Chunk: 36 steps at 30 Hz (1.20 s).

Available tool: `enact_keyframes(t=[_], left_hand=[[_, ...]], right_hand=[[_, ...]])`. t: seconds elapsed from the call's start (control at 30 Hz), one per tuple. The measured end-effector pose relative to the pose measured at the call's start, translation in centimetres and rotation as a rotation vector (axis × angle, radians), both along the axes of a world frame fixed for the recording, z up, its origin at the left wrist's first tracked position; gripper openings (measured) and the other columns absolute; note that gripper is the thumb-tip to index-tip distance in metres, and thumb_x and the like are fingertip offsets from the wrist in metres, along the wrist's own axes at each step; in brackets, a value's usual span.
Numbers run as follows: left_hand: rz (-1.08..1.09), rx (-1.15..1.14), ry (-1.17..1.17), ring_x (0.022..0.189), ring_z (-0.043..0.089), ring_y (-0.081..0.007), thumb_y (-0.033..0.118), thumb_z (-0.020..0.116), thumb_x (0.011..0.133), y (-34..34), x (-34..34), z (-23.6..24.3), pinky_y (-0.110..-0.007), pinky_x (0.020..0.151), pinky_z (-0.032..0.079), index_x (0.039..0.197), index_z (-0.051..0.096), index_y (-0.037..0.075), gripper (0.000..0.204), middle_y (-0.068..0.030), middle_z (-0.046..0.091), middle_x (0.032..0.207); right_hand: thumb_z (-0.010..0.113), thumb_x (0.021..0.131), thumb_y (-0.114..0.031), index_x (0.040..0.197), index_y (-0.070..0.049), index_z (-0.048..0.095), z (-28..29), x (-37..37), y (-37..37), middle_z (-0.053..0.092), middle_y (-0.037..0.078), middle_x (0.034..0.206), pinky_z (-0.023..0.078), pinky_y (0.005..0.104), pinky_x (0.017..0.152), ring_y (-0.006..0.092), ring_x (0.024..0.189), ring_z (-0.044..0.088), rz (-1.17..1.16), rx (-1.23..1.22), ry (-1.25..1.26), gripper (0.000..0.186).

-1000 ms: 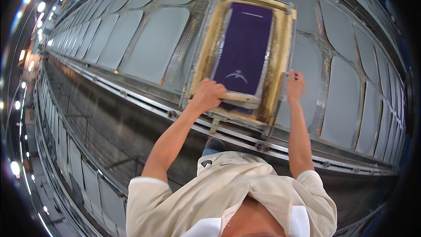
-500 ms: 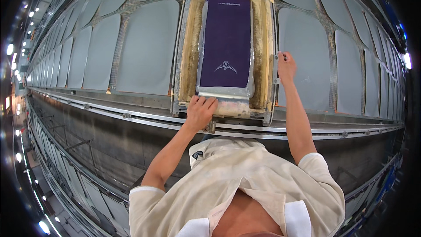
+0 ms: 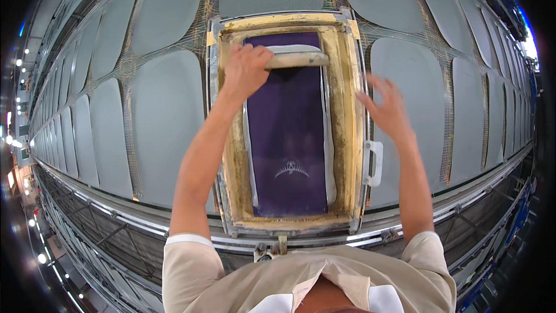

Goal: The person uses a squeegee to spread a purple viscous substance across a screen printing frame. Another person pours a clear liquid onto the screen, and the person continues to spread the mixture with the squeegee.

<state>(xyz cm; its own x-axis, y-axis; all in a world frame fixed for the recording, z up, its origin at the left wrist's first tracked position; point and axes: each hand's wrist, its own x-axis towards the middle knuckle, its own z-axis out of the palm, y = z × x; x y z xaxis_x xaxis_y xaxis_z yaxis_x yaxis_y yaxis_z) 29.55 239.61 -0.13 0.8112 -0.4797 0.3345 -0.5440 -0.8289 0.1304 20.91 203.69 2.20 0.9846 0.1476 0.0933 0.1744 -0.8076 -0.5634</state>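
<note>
Grasping a pale bar (image 3: 301, 59) in the left hand (image 3: 248, 69), near the far end of a purple window (image 3: 288, 122) inside a yellow-edged frame (image 3: 349, 156), between grey panels (image 3: 168, 133) to left and right. Spreading the fingers of the right hand (image 3: 389, 107), holding nothing visible, near the frame's right edge, farther than a white handle (image 3: 375, 164). Showing a white emblem (image 3: 291, 170) nearer. Apparently being midway: leaving the near stretch uncovered, not yet releasing the bar; not revealing the amount remaining.

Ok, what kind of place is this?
Likely a screen-printing workshop: a yellowish frame around a purple panel with a pale emblem, a squeegee-like bar in the left hand, and rows of grey panels either side.
</note>
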Motion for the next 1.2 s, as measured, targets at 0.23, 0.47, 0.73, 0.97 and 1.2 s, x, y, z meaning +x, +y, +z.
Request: enact_keyframes(t=[0.23,0.47,0.73,0.97,1.2], left_hand=[[0.066,0.063,0.373,0.084,0.070,-0.0330,0.033,0.080,0.076,-0.6,9.8,3.9,-0.047,0.079,0.052,0.092,0.075,0.015,0.025,-0.0076,0.073,0.082],[0.089,0.072,0.464,0.081,0.067,-0.0366,0.041,0.081,0.076,-0.8,10.3,3.3,-0.046,0.074,0.052,0.098,0.076,0.014,0.035,-0.0130,0.071,0.079],[0.063,0.087,0.432,0.085,0.072,-0.0295,0.031,0.078,0.075,-0.6,-5.4,2.9,-0.043,0.078,0.054,0.087,0.075,0.020,0.017,-0.0073,0.074,0.082],[0.030,0.005,0.379,0.077,0.068,-0.0249,0.013,0.081,0.067,-1.9,-27.9,3.2,-0.042,0.078,0.048,0.085,0.074,0.017,0.020,-0.0020,0.072,0.082],[-0.009,0.026,0.468,0.082,0.066,-0.0230,0.015,0.080,0.070,-1.7,-29.5,4.2,-0.041,0.085,0.042,0.094,0.075,0.015,0.024,-0.0009,0.071,0.088]], right_hand=[[0.081,0.081,-0.039,0.122,-0.007,0.068,3.0,19.3,10.0,0.070,0.017,0.115,0.052,0.0441,0.095,0.0361,0.109,0.065,0.437,-0.309,0.182,0.054],[0.083,0.078,-0.034,0.107,-0.005,0.074,1.0,20.9,11.7,0.073,0.017,0.092,0.056,0.0460,0.083,0.0377,0.091,0.069,0.397,-0.345,0.209,0.042],[0.081,0.078,-0.028,0.091,-0.009,0.074,1.7,4.9,11.6,0.074,0.014,0.086,0.057,0.0469,0.079,0.0359,0.086,0.071,0.413,-0.349,0.253,0.024],[0.082,0.073,-0.016,0.088,-0.013,0.073,1.4,-16.3,10.0,0.071,0.011,0.080,0.053,0.0445,0.079,0.0314,0.084,0.069,0.516,-0.360,0.221,0.018],[0.081,0.076,-0.022,0.085,-0.009,0.071,2.5,-18.3,9.2,0.069,0.009,0.075,0.047,0.0415,0.077,0.0303,0.079,0.067,0.561,-0.269,0.184,0.019]])
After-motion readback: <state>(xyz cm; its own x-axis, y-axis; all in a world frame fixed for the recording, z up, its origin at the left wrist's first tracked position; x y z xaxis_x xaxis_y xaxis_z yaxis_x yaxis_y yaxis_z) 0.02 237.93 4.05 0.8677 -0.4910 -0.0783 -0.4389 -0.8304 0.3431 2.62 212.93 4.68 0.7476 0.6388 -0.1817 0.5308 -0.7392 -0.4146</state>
